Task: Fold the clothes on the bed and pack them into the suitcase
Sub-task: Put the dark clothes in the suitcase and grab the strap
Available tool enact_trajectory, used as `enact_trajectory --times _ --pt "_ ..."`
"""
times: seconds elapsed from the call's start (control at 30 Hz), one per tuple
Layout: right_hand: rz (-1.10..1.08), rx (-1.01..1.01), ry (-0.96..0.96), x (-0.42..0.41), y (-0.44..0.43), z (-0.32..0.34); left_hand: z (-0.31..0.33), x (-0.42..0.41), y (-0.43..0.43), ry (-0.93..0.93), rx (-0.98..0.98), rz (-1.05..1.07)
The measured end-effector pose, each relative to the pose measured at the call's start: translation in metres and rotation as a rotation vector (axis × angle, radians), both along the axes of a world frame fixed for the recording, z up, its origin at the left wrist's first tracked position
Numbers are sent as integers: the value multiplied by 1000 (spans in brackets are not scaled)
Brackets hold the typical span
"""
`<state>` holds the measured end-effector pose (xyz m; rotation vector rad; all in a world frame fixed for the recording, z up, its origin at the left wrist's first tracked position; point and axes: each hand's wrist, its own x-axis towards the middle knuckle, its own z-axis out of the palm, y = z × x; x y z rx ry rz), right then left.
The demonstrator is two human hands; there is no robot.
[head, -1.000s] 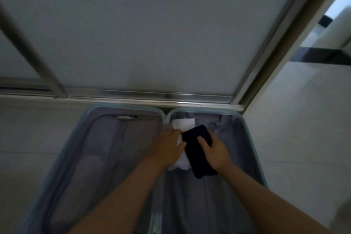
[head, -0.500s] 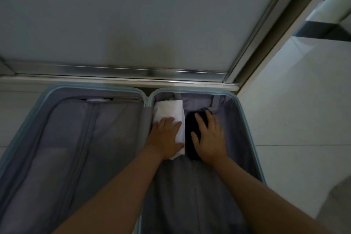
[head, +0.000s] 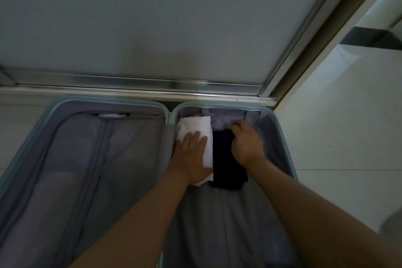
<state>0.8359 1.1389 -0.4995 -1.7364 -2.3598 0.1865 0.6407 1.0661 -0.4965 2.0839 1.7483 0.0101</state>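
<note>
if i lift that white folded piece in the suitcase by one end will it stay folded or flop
Likely floppy: the white folded garment is soft cloth with a loose near corner, so lifted by one end it would probably sag and unfold. It looks light, lying thin under the flat left hand. Pushed, it should bunch against the suitcase lining, not roll.

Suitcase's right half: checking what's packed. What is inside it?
A folded white garment under the flat left hand, a dark garment beside it with the right hand at its far end. Anything beneath them is covered.
</note>
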Motion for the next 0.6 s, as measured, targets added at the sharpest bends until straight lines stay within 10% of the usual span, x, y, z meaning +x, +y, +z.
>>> enact_trajectory --times 0.13,0.3,0.53,0.6 --pt "118 -317 -387 6 32 9 0 10 -8 -71 27 -142" --pt "53 -241 -347 -1 49 24 -6 21 -12 77 -35 -233" --pt "-488 107 936 -27 81 92 -3 29 -9 76 -28 -145" --pt "-502 24 929 -27 84 94 -4 27 -9 62 -41 -143"
